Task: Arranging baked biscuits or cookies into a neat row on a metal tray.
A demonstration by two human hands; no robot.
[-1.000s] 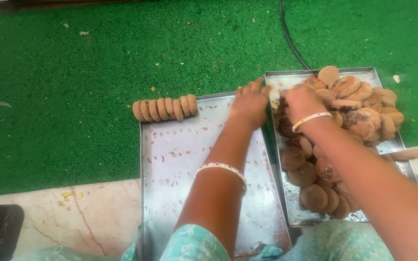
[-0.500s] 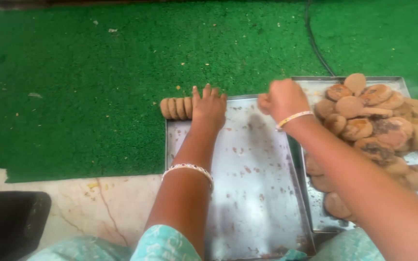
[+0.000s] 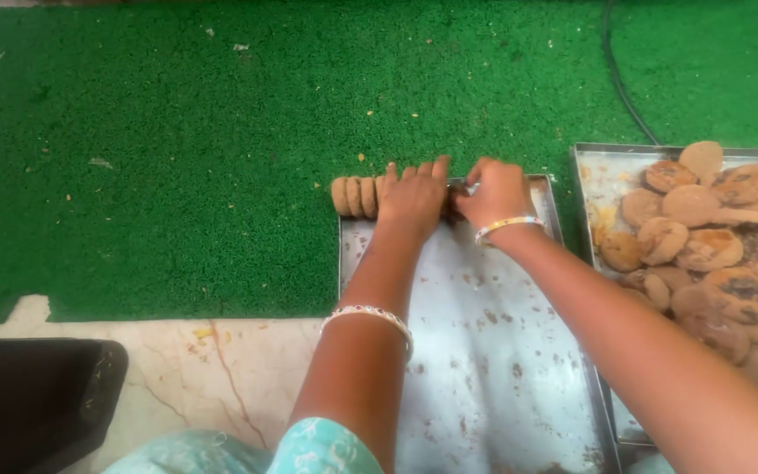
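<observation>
Both hands (image 3: 454,197) on cookie row (image 3: 354,196).

Floor covering: coarse green artificial-turf mat (image 3: 177,132), littered with pale crumbs, occupying the far area. Near left, a cream marble floor slab (image 3: 221,369) with reddish veining shows. A thin black cable (image 3: 622,83) crosses the turf far right.

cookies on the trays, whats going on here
A person's left hand and right hand press together on a row of round brown cookies standing on edge along the far rim of a nearly bare metal tray. A second tray at the right holds a loose heap of cookies.
</observation>
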